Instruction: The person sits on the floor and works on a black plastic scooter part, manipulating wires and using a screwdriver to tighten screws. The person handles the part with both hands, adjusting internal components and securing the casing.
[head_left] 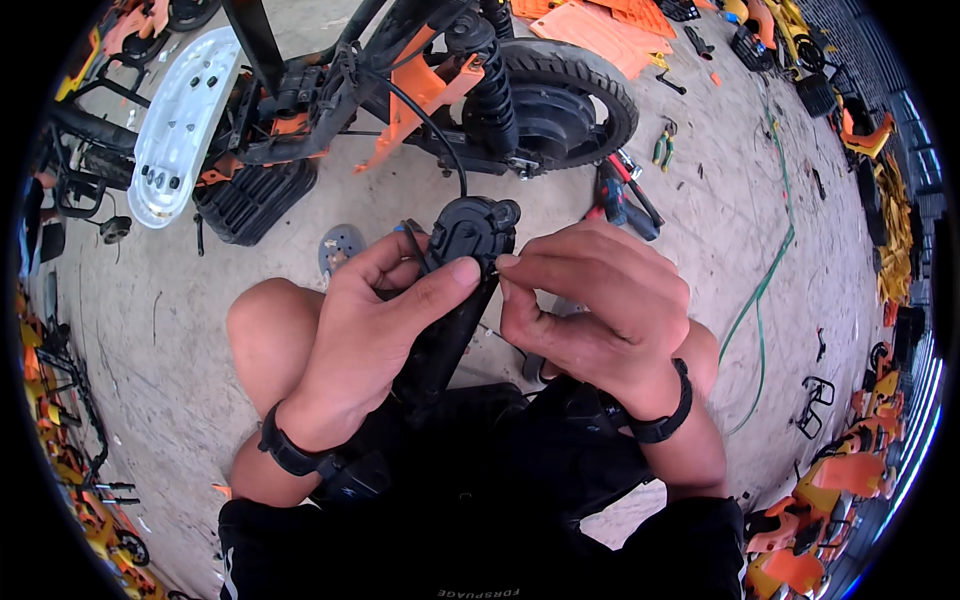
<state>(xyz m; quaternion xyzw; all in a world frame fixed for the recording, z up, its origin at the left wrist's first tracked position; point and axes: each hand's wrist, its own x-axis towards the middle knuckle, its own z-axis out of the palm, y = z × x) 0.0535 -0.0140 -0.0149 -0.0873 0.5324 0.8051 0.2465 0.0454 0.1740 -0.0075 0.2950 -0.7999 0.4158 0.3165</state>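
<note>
A black round housing [470, 232] with moulded ridges sits between my hands, above my lap. A black cable runs from its top toward the vehicle, and a thick black tube [445, 345] extends below it. My left hand [375, 310] grips the housing from the left, thumb pressed on its lower face. A thin dark strip or lead shows by the left fingers. My right hand [600, 295] is closed in a pinch at the housing's right edge. Whatever lies between its fingertips is too small to make out.
Ahead stands a partly stripped two-wheeled vehicle with a black rear wheel [560, 105], an orange bracket [425, 85] and a white panel [185, 125]. A power drill [622, 205] and pliers [664, 145] lie on the concrete floor. A green cord [762, 300] runs along the right.
</note>
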